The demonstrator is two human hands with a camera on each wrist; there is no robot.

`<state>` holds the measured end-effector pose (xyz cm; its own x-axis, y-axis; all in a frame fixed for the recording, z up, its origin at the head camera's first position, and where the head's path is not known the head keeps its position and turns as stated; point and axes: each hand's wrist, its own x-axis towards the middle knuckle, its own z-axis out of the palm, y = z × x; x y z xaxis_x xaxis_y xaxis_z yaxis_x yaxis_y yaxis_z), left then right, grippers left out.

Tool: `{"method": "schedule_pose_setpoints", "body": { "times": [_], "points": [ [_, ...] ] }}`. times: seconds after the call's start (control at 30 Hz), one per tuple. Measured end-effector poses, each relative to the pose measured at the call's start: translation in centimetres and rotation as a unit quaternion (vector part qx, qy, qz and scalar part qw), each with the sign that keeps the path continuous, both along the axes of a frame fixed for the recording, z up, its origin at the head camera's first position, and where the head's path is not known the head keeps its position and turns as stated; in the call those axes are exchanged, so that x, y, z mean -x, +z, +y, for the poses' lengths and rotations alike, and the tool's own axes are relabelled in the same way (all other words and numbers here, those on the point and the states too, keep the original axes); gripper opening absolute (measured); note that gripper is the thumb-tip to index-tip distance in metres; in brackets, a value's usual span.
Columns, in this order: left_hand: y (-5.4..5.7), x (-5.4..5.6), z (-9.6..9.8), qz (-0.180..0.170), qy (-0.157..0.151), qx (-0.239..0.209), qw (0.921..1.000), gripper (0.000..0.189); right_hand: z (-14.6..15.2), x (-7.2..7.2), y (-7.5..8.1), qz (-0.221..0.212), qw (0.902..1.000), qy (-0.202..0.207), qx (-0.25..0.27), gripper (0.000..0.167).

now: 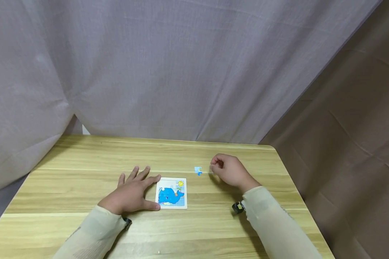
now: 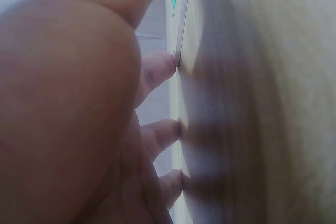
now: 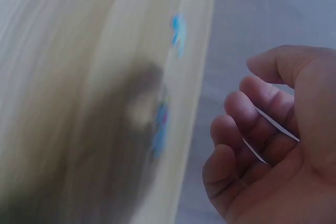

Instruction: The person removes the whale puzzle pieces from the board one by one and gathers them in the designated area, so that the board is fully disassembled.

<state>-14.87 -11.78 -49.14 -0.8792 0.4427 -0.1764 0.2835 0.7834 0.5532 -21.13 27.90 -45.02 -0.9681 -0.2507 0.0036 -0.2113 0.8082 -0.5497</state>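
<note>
A square whale puzzle board [image 1: 186,196] with a pale rim lies on the table; the blue whale and a yellow sun show in it, and a pale patch lies at its upper left. My left hand [image 1: 133,194] is spread flat on the table, thumb and index fingertip at the board's left corners. In the left wrist view, fingertips [image 2: 167,62] meet the board's edge. A small blue puzzle piece [image 1: 198,170] lies right of the board. My right hand [image 3: 262,135], fingers loosely bent and holding nothing, hovers near another blue puzzle piece [image 3: 160,129], blurred in the wrist view.
The wooden table [image 1: 84,162] ends at a grey curtain [image 1: 168,72] behind it and a darker brownish curtain [image 1: 353,144] on the right. A dark wrist strap [image 1: 238,207] sits below my right sleeve.
</note>
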Motion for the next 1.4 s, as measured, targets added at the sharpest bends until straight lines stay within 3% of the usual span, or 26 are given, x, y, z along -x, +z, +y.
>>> {"method": "schedule_pose_setpoints", "body": {
  "times": [0.37,0.57,0.77,1.13,1.4],
  "points": [
    [-0.2,0.1,0.0,-0.002,0.003,-0.001,1.0,0.108,-3.9,-0.9,1.9,-0.008,0.997,0.077,-0.003,0.006],
    [-0.3,0.2,0.0,-0.003,0.001,0.0,1.0,0.108,-5.0,-0.9,2.2,-0.019,0.9917,0.126,-0.018,0.015],
    [-0.2,0.1,-0.1,-0.005,0.003,-0.003,1.0,0.108,-6.7,-0.9,2.1,-0.031,0.9818,0.181,-0.048,0.023],
    [0.0,0.1,0.0,0.001,-0.001,-0.002,1.0,0.108,-9.2,-0.2,1.4,-0.035,0.9581,0.263,-0.107,0.023],
    [-0.1,0.1,-0.1,0.004,0.0,0.001,1.0,0.108,-10.0,-0.1,1.1,-0.032,0.9463,0.292,-0.136,0.026]
  ]
}}
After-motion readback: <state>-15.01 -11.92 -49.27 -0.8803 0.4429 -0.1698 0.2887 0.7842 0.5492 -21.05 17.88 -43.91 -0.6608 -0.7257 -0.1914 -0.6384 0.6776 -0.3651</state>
